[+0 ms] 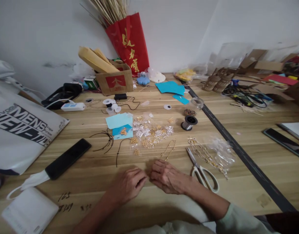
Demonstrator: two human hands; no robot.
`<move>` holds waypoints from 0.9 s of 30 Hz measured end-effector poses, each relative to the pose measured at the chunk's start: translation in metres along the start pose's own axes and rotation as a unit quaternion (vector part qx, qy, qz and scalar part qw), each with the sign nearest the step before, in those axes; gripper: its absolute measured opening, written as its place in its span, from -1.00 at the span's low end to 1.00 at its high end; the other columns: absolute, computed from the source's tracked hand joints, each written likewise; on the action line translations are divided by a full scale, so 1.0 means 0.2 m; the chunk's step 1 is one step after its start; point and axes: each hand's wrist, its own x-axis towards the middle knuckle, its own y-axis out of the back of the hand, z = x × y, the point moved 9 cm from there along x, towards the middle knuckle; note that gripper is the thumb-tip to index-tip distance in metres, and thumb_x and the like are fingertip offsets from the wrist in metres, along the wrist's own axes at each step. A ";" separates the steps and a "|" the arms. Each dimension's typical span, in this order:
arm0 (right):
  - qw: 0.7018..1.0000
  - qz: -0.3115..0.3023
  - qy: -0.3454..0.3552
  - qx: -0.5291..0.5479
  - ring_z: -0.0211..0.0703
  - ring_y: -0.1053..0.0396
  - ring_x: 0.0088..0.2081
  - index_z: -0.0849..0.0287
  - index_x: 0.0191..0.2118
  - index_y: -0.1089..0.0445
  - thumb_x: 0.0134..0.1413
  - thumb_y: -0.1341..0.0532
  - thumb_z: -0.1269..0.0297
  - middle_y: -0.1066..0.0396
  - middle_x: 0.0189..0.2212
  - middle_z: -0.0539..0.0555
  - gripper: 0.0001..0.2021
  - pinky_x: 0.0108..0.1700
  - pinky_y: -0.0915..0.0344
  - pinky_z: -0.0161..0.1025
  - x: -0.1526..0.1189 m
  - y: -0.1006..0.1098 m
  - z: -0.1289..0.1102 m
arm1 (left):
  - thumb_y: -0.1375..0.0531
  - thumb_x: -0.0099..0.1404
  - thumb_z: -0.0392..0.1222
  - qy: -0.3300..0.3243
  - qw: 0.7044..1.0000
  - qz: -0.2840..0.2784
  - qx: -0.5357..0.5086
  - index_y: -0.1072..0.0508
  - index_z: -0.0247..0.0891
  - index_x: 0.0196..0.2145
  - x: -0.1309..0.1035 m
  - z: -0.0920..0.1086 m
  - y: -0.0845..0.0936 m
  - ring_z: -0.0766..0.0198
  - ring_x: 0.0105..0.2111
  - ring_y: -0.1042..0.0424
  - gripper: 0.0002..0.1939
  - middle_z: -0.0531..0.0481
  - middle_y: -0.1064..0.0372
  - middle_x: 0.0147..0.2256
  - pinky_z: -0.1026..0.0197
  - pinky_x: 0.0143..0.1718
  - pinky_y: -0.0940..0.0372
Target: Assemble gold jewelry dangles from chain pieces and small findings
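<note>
My left hand (132,182) is low in the middle of the view, its fingers curled closed; what it pinches, if anything, is too small to name. Close beside it on the right, my right hand (165,175) is also closed, its fingertips turned toward the left hand and hiding what is between them. Just beyond the right hand lies a thin gold chain (172,146). Small clear bags of gold and silver jewelry parts (153,133) lie farther up the table. Scissors (200,170) with pale handles rest open to the right, next to more gold chains (205,154).
Black cords (107,139), blue paper (117,121) and a black phone (68,158) lie left. A wire spool (189,122) stands right of the bags. A brown box (115,79) and red bag (130,42) are at the back, and a dark strip (227,139) crosses the table's right side.
</note>
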 end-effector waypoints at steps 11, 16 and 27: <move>0.994 0.078 -0.035 0.072 -0.22 -0.24 -0.36 0.22 -0.34 -0.31 0.25 -0.03 0.32 -0.30 -0.42 0.06 -0.82 -0.29 -0.17 -0.28 -0.02 0.09 0.11 | -0.03 0.31 -0.32 0.085 0.993 0.032 0.074 -0.41 -0.27 -0.43 0.16 -0.25 0.17 0.20 -0.37 -0.35 -0.79 -0.03 -0.39 -0.43 0.17 -0.31 -0.25; 0.991 0.106 -0.038 0.077 -0.22 -0.23 -0.39 0.21 -0.36 -0.28 0.24 -0.03 0.36 -0.31 -0.45 0.05 -0.84 -0.32 -0.16 -0.29 -0.03 0.09 0.12 | -0.10 0.27 -0.30 0.123 0.989 0.047 0.065 -0.44 -0.26 -0.38 0.26 -0.31 0.20 0.15 -0.28 -0.34 -0.87 -0.05 -0.39 -0.38 0.13 -0.23 -0.26; 0.987 0.137 -0.049 0.069 -0.23 -0.21 -0.42 0.20 -0.41 -0.25 0.24 -0.03 0.37 -0.29 -0.49 0.04 -0.81 -0.33 -0.19 -0.28 -0.03 0.08 0.15 | -0.07 0.29 -0.33 0.056 0.990 0.107 0.072 -0.37 -0.23 -0.10 0.31 -0.29 0.06 0.10 0.02 -0.20 -0.78 -0.10 -0.29 -0.04 -0.01 0.04 -0.24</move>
